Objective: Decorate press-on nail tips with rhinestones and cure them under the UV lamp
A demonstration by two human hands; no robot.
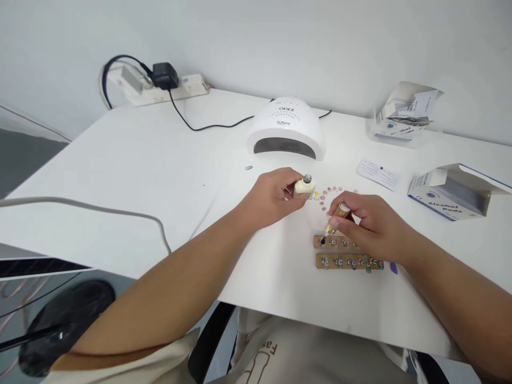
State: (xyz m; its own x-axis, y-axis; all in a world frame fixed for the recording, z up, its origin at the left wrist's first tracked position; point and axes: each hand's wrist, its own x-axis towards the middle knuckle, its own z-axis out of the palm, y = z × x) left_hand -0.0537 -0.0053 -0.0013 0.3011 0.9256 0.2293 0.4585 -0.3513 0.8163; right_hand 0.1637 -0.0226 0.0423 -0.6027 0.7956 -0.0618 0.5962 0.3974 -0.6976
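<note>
My left hand is closed round a small cream nail polish bottle with its neck uncapped, held above the table. My right hand pinches the gold cap of a nail polish brush, tilted down to the left. Its dark bristles are at the left end of the upper brown strip, which bears a row of small nail pieces; my fingers hide its right part. Just below lies a second brown strip with several decorated false nails. Small pinkish nail decorations lie in a curve between my hands.
A white nail lamp stands at the back, its black cable running to a power strip. Two open alcohol pad boxes and a printed packet are at the right. A grey cable crosses the table's left side.
</note>
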